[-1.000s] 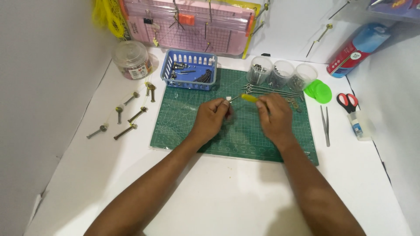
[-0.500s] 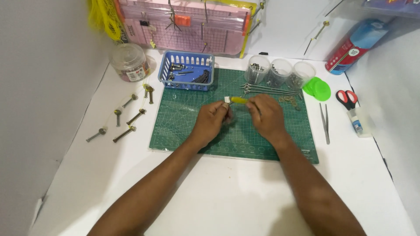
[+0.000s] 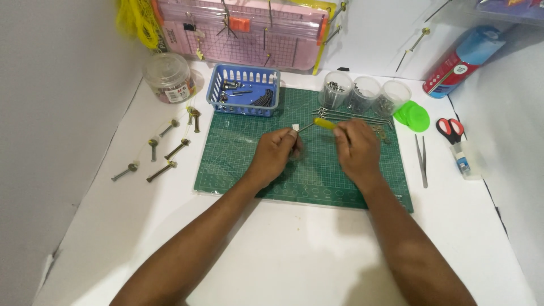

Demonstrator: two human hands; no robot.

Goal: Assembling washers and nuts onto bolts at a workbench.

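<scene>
Both forearms reach forward and converge. The left hand [image 3: 276, 154] curls loosely, its fingers [image 3: 290, 137] pinched together at the tips. The right hand [image 3: 355, 150] faces it, knuckles up, fingers closed in a pinch, the hands slightly apart.

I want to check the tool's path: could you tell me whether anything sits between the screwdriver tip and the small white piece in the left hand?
Nothing visible does. The yellow-handled screwdriver in the right hand points its shaft straight at the small white piece pinched by the left hand.
</scene>
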